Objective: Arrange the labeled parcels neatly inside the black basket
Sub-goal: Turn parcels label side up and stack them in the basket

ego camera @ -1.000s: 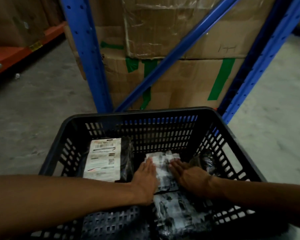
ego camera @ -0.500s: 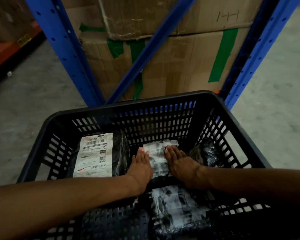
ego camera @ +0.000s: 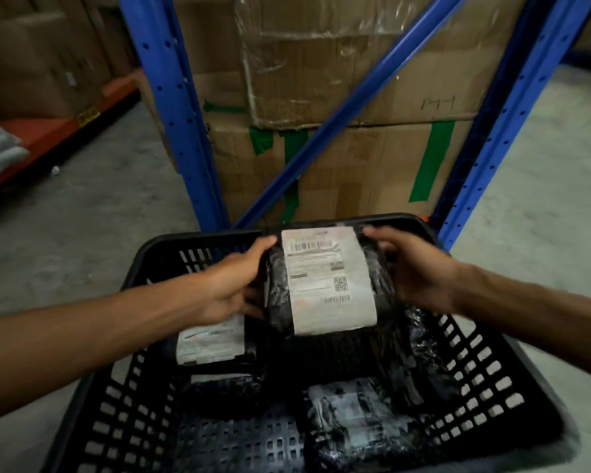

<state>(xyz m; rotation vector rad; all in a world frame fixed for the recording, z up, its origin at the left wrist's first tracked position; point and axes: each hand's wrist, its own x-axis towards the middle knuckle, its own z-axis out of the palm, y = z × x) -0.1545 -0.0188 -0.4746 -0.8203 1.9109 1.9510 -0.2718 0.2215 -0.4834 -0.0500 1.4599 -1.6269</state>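
Grey concrete flooring (ego camera: 82, 213) is stretching away behind a blue steel rack upright (ego camera: 171, 107), with taped brown cardboard cartons (ego camera: 355, 155) stacked between the rack's posts. Close to the camera, a black slotted plastic basket (ego camera: 485, 380) is sitting with several parcels lying on its floor.

Both hands are holding a black plastic-wrapped parcel with a white shipping label (ego camera: 328, 281) above the basket's far half, label facing up. The left hand (ego camera: 232, 285) is gripping its left edge, fingers curled underneath and thumb lying along the top corner; the right hand (ego camera: 420, 271) is clasping the right edge, fingers wrapped over the rim and close together.

Below, a second labeled parcel (ego camera: 212, 343) is lying flat at the far left, a crumpled grey-printed parcel (ego camera: 355, 418) is resting near the front centre, and a glossy black wrapped bundle (ego camera: 423, 343) is leaning along the right wall.

To set this one down well, the person is probably best keeping it level and label-up, lowering it into the open gap beside the flat labeled parcel, edges squared to the basket's far wall. Dropping it onto the right-hand bundle would likely be leaving it tilted, so easing it straight down looks wiser.
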